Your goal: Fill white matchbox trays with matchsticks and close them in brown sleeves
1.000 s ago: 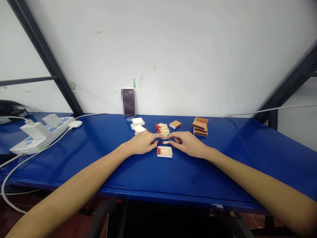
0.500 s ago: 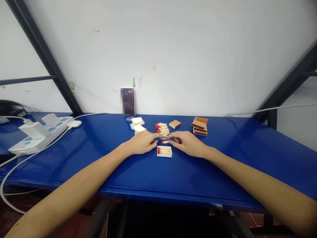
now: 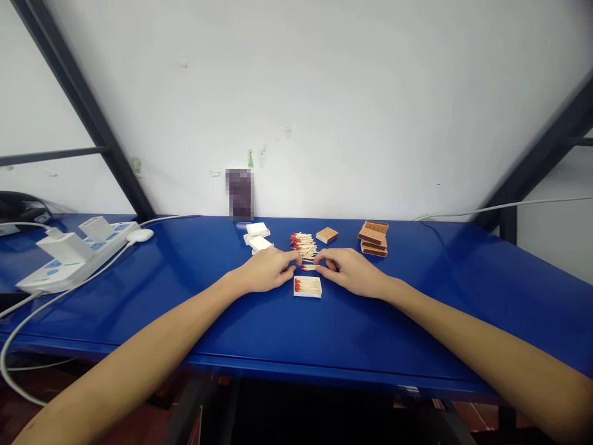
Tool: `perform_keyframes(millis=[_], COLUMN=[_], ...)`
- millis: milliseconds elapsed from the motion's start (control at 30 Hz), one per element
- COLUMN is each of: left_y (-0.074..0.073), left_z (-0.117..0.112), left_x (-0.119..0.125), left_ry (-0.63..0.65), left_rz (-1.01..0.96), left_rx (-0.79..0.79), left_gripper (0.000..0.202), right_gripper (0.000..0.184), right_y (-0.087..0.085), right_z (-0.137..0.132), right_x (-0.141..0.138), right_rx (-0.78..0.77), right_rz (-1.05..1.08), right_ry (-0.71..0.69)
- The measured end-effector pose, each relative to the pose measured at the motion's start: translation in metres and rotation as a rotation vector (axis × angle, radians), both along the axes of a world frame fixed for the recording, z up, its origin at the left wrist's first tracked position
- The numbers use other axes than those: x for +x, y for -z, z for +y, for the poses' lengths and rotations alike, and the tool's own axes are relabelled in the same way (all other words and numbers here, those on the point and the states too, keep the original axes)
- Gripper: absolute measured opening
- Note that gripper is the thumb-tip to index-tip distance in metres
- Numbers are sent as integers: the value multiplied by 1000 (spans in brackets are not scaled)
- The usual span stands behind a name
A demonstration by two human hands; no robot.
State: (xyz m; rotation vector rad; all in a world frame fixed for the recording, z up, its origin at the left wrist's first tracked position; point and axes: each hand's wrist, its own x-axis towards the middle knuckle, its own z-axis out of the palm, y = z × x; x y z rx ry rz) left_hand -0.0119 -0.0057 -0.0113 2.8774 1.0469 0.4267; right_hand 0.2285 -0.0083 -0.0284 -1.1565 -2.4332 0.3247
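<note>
Several red-headed matches (image 3: 309, 267) lie side by side in a small group between my two hands. My left hand (image 3: 269, 269) rests on the table by their red heads, its bent index finger and thumb a little apart. At their plain ends, my right hand (image 3: 352, 272) has its thumb and index finger closed in on the matches; the exact contact is hard to see. Just beyond my fingers is a loose match pile (image 3: 303, 245), heads to the left. Closest to me, a white matchbox tray (image 3: 307, 296) holds a layer of matches.
White empty-looking trays (image 3: 257, 229) are stacked behind my left hand. A brown matchbox (image 3: 327, 235) lies behind the pile, and brown matchbox sleeves (image 3: 373, 238) are stacked at right. A white power strip (image 3: 60, 272) with chargers and cables occupies the table's left side.
My index fingertips have drawn back from the edge of the pile toward the small group of matches. The view has tilted slightly; the tray and stacks stay in place.
</note>
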Motion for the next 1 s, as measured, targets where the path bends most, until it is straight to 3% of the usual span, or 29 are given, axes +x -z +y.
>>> perform_keyframes(millis=[600,1000], left_y=[-1,4], left_z=[0,4], left_x=[0,-2], left_ry=[44,103], left_rz=[-5,-49], left_rx=[-40,-15], left_gripper=[26,29], right_gripper=[17,29], right_y=[1,3], right_z=[1,1], right_x=[0,2], right_rx=[31,56], right_rz=[2,72], right_ry=[3,-15])
